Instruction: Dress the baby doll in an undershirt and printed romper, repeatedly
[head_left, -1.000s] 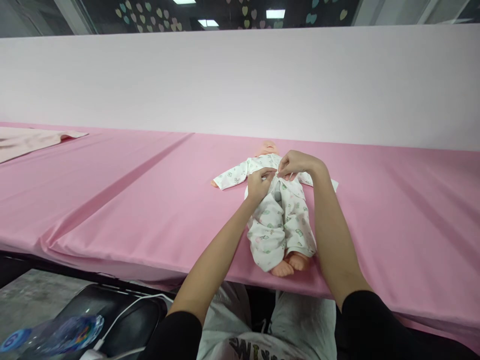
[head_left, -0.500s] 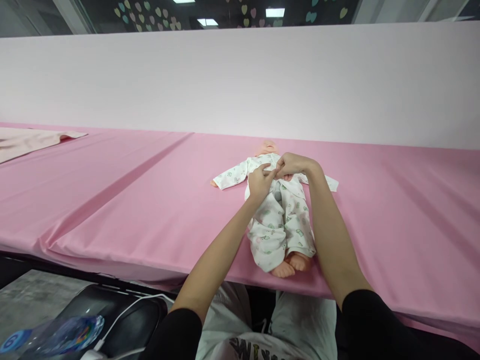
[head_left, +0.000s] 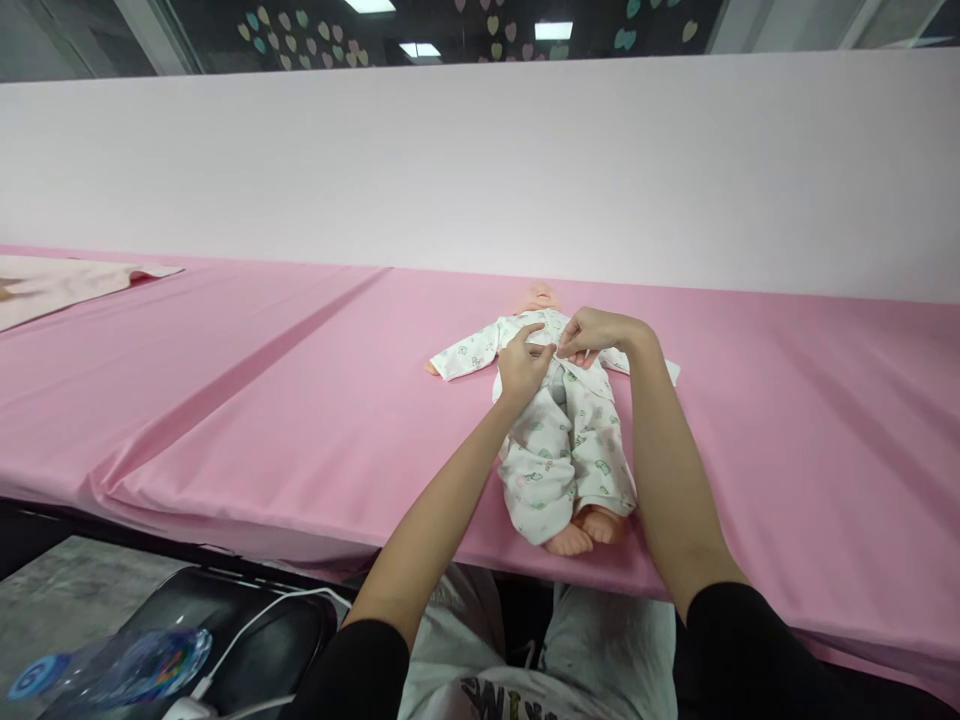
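1. A doll point(head_left: 538, 465) lies face-up on the pink-covered counter point(head_left: 300, 410), feet at its front edge, head near its back edge.
2. The right hand point(head_left: 589, 332) pinches the front of the doll's printed clothes point(head_left: 594, 382), fingertips drawn together.
3. The left hand point(head_left: 523, 366) meets it there, index finger raised; whether it grips cloth, I cannot tell.
4. A pale cloth point(head_left: 64, 284) lies toward the counter's back left corner.
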